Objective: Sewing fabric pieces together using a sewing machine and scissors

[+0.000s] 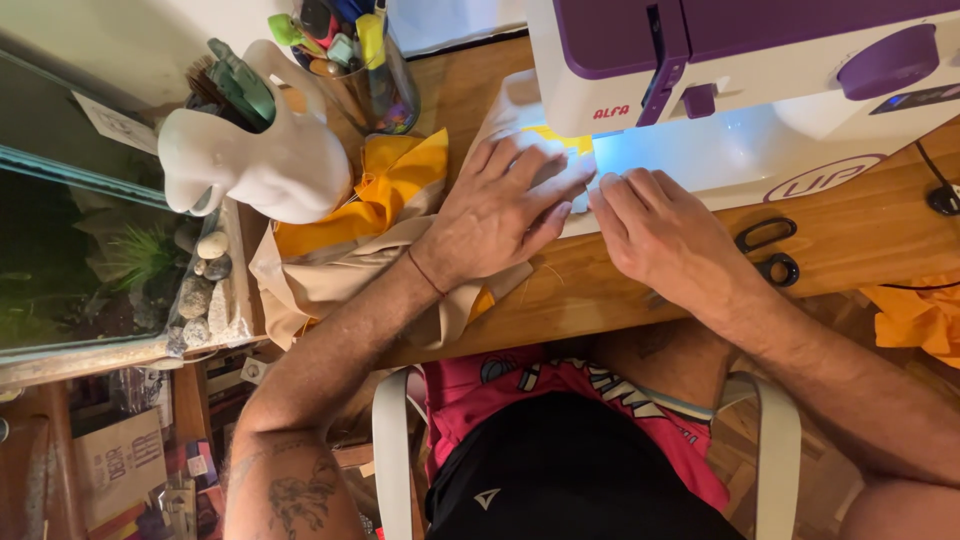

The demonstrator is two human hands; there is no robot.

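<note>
My left hand (505, 210) lies flat, fingers spread, on beige fabric (330, 275) with a yellow fabric (395, 185) layer, pressing it onto the bed of a white and purple sewing machine (740, 90). My right hand (660, 230) rests flat beside it, fingertips touching the cloth under the lit needle area. The needle itself is hidden by the machine's head. The cloth trails left over the wooden table (860, 240).
Black scissors (770, 250) lie just right of my right hand. A white torso-shaped vase (260, 160) and a cup of pens (360, 60) stand at the back left, beside a glass aquarium (80, 230). More orange fabric (920, 315) hangs at right.
</note>
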